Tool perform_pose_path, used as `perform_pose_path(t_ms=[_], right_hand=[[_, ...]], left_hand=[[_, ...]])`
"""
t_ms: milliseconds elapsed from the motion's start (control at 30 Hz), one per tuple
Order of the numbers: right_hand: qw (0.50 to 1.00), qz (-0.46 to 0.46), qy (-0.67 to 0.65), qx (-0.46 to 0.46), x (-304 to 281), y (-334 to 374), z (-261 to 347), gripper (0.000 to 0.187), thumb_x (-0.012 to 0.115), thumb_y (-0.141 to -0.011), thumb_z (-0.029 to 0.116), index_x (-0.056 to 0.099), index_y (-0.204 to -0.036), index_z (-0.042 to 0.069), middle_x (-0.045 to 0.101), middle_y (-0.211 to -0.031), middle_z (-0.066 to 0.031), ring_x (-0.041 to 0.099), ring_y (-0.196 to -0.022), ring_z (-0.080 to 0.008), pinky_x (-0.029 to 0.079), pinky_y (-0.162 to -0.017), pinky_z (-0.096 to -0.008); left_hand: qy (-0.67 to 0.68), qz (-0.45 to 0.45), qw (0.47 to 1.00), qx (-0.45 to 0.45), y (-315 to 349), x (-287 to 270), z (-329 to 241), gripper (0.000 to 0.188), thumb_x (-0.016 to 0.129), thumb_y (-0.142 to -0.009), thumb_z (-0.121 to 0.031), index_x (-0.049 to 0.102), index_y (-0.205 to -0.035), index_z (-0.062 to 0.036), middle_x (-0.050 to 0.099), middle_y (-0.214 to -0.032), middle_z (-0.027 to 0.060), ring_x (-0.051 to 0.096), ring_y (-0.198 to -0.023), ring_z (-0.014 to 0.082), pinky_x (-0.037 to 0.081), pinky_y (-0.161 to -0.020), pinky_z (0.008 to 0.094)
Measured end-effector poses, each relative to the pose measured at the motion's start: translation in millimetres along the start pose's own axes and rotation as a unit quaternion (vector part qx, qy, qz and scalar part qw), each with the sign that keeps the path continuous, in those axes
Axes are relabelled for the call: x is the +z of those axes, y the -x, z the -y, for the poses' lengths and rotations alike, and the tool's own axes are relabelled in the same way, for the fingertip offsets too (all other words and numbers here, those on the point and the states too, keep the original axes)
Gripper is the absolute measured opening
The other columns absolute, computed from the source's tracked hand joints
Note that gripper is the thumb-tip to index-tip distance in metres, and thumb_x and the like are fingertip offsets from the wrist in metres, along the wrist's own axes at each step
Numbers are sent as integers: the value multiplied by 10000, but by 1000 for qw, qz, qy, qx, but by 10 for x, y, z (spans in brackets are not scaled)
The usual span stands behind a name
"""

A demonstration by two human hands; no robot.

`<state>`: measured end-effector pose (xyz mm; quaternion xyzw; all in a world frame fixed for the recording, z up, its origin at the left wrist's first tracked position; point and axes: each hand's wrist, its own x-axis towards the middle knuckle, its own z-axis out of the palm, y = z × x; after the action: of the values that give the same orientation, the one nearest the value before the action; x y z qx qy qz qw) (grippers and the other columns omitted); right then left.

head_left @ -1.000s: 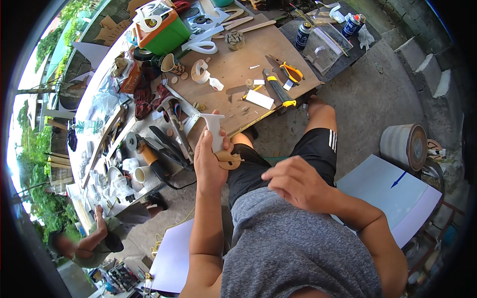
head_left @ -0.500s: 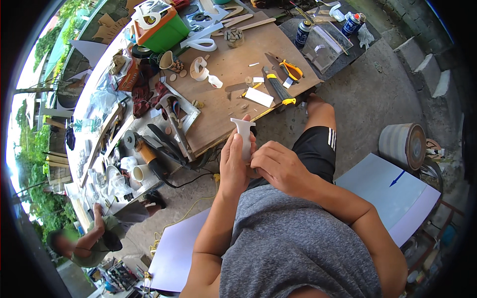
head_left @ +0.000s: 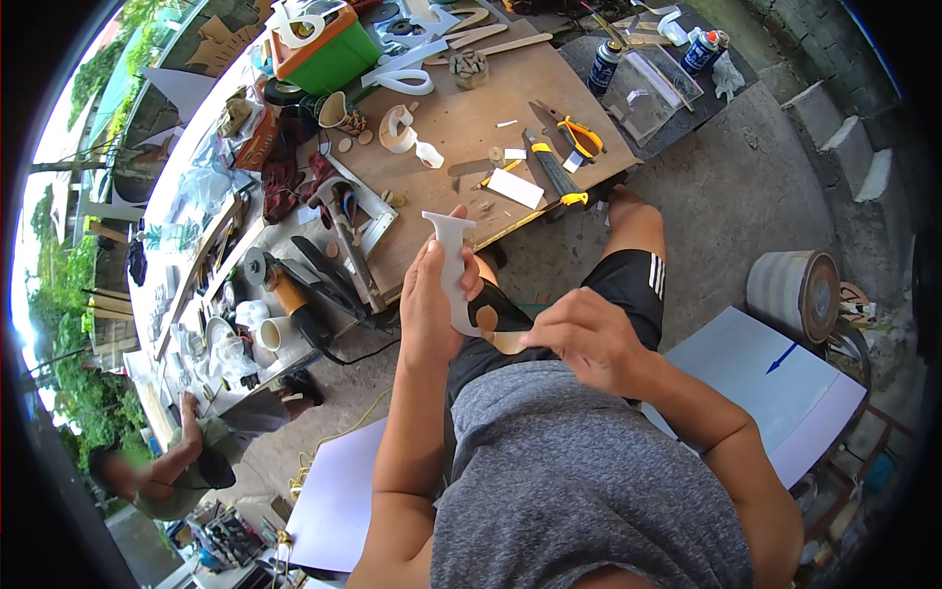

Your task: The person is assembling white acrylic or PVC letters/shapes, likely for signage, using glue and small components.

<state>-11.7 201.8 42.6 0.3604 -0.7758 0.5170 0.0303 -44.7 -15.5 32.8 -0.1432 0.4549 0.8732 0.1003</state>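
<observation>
My left hand [head_left: 432,304] grips a white curved plastic piece [head_left: 449,257] and holds it upright over my lap. My right hand [head_left: 589,339] is beside it, fingers curled, pinching a tan brown wooden cut-out [head_left: 505,341] at the white piece's lower end. A dark patch on that cut-out [head_left: 488,318] shows between the hands. I sit with one knee [head_left: 628,221] raised toward the wooden workboard [head_left: 471,187].
The workboard carries a folded rule [head_left: 549,167], yellow-handled pliers [head_left: 579,137], white curved offcuts [head_left: 402,128] and a green-and-orange box [head_left: 329,54]. An angle grinder [head_left: 289,294] lies at left. Spray cans [head_left: 605,67] stand behind. A bucket [head_left: 795,290] and white sheets [head_left: 765,383] are at right. Another person [head_left: 167,471] crouches lower left.
My left hand has brought the white piece down and closer to my body. My right hand has come across to meet it at its lower end.
</observation>
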Motion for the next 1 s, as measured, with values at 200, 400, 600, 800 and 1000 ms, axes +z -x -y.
perform_pose_path(t_ms=[200, 400, 600, 800, 1000], right_hand=[[995, -11, -53, 87, 75, -22, -33, 379, 768, -735, -37, 667, -1088, 60, 584, -986, -92, 610, -873, -280, 498, -779, -360], [994, -7, -6, 109, 268, -37, 38, 412, 801, -765, 75, 603, -1123, 32, 527, -1023, -116, 566, -934, -303, 499, -794, -373], [989, 4, 2, 147, 378, -11, -65, 294, 799, -763, 94, 610, -982, 42, 527, -957, -102, 553, -904, -295, 493, -775, -393], [989, 25, 2, 146, 253, -86, -78, 225, 777, -758, 35, 618, -917, 44, 536, -921, -93, 555, -899, -283, 485, -764, -388], [983, 53, -12, 174, 274, -70, -63, 278, 791, -762, 87, 603, -961, 42, 544, -931, -99, 553, -891, -300, 478, -774, -391]], left_hand=[[-10, 17, 1000, -12, 69, 143, 38, 517, 395, -1060, -253, 371, -1477, 53, 504, -943, 32, 451, -720, 90, 392, -619, 252], [-34, -47, 998, 31, 104, 205, 154, 508, 374, -1076, -254, 359, -1493, 35, 498, -964, 27, 433, -746, 78, 385, -629, 241], [-34, -58, 997, 25, 120, 220, 223, 510, 374, -1079, -257, 351, -1504, 24, 490, -962, 22, 429, -754, 68, 378, -627, 229], [-89, -64, 994, -14, 136, 163, 260, 508, 378, -1077, -259, 357, -1506, 14, 477, -955, 10, 416, -731, 65, 369, -622, 226], [4, -69, 997, -22, 154, 179, 272, 522, 376, -1077, -276, 335, -1514, 8, 474, -974, 9, 411, -738, 64, 369, -618, 229]])
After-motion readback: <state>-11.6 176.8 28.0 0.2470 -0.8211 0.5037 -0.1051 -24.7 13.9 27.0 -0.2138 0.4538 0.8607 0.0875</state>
